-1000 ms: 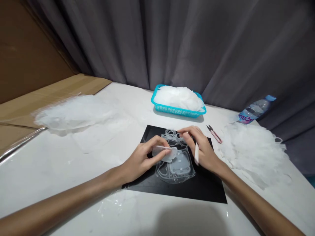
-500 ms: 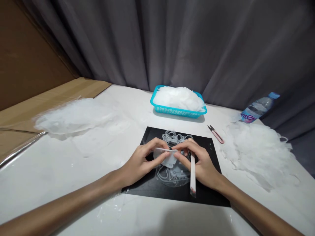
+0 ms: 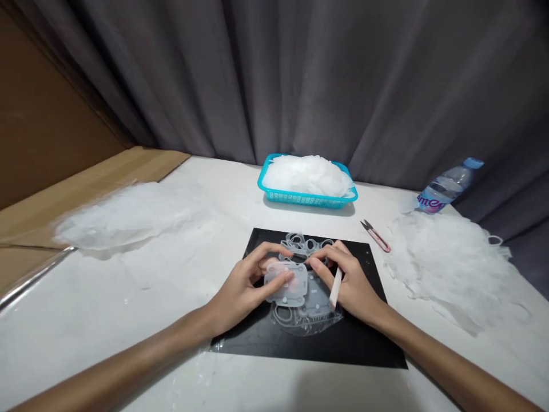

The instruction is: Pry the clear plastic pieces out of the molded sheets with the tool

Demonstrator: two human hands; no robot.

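My left hand [image 3: 246,280] is closed on a translucent flat plastic piece [image 3: 295,284], thumb on top and fingers behind. The piece has rounded corners, small holes and slots, and its face is turned up toward me. My right hand [image 3: 345,274] is closed round a slim white stick-like tool [image 3: 336,290]; its far end is hidden by the fingers. Thumb and forefinger of that hand are near the piece's upper right corner; contact is unclear. Beneath both hands, more translucent cut-out pieces and loops [image 3: 317,297] lie on a black mat [image 3: 360,337].
A blue basket [image 3: 309,200] heaped with white translucent pieces stands at the back. To the right are thread snips [image 3: 376,236], a pile of clear scraps [image 3: 454,269] and a water bottle [image 3: 448,186]. A clear plastic bag [image 3: 128,217] lies left, beside cardboard [image 3: 158,160].
The plastic piece has tilted from nearly edge-on to face up in my left hand. The white tool has swung, its near end rising. The view has shifted slightly.
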